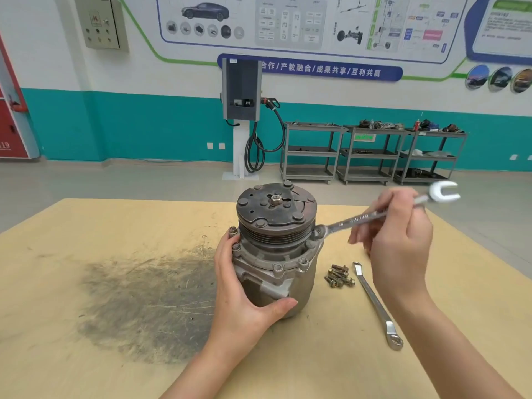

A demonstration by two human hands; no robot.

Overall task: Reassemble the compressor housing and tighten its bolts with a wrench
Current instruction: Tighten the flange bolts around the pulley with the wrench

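The left hand grips the grey metal compressor while the right hand holds one shiny steel wrench on its bolt.

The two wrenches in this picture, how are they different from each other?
The combination wrench is held in the right hand, raised, its ring end on a bolt at the compressor flange; the offset wrench lies flat and untouched on the table. The held wrench has an open jaw at its free end; the lying one shows ring ends only. Both are shiny silver metal.
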